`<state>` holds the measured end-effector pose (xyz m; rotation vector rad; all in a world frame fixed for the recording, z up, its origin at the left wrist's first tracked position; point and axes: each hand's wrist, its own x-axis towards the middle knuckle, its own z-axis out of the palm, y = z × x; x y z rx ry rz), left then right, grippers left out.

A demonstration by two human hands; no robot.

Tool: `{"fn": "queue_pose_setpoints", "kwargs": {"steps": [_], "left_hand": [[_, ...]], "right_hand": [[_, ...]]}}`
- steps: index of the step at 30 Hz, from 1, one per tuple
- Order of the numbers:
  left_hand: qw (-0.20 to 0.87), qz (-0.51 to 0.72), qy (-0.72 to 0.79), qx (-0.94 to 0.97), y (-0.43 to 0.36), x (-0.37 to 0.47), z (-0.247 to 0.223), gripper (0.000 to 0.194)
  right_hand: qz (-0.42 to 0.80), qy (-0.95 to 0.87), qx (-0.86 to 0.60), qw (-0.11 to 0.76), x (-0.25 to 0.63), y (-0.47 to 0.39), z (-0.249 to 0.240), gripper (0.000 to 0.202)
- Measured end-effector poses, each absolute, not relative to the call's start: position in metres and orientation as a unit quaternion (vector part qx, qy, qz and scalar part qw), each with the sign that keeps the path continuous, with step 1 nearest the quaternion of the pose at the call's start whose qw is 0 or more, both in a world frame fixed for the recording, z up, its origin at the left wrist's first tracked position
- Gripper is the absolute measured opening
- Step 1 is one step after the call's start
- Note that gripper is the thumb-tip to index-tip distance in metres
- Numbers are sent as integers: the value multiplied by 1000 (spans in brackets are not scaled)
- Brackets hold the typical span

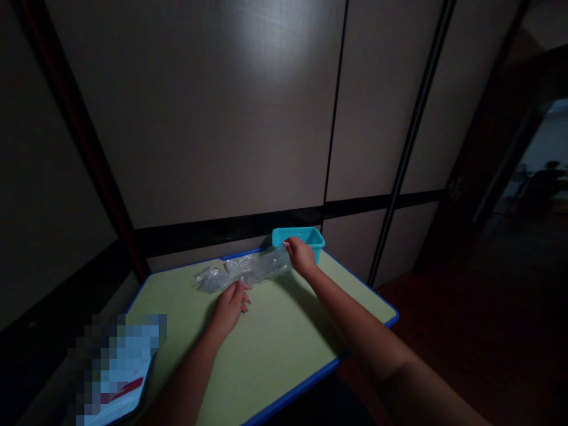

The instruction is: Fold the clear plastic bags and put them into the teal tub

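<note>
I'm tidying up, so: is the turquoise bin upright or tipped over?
Upright: the turquoise bin stands, its open top facing up, at the far edge of the green table.

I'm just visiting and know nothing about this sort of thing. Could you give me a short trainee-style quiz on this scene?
1. True or false: the rectangular turquoise plastic container is closed by a lid.
2. Which pinches the end of the crinkled clear plastic bag nearer the container: A) the left hand; B) the right hand?
3. Fill in: the light-green tabletop has ____ edging.

Key: 1 false; 2 B; 3 blue.
</note>
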<state>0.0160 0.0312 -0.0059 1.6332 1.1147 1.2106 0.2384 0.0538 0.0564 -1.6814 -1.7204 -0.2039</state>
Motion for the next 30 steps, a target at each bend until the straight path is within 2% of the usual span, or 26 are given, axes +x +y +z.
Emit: {"fn": "queue_pose_setpoints", "kwargs": {"steps": [5, 10, 18, 22, 30], "left_hand": [[400, 485, 434, 646, 36, 16, -11, 57], [395, 484, 450, 638, 36, 16, -11, 58], [386, 480, 459, 639, 33, 18, -7, 53], [388, 479, 461, 638, 32, 17, -4, 53], [393, 479, 456, 639, 32, 14, -3, 60]], "right_hand": [[-76, -656, -702, 266, 257, 73, 54, 33], [-76, -680, -688, 243, 269, 78, 54, 32], [-71, -710, -645, 272, 287, 42, 51, 27], [-27, -748, -579, 324, 299, 3, 49, 25], [88, -810, -472, 336, 308, -80, 64, 23]]}}
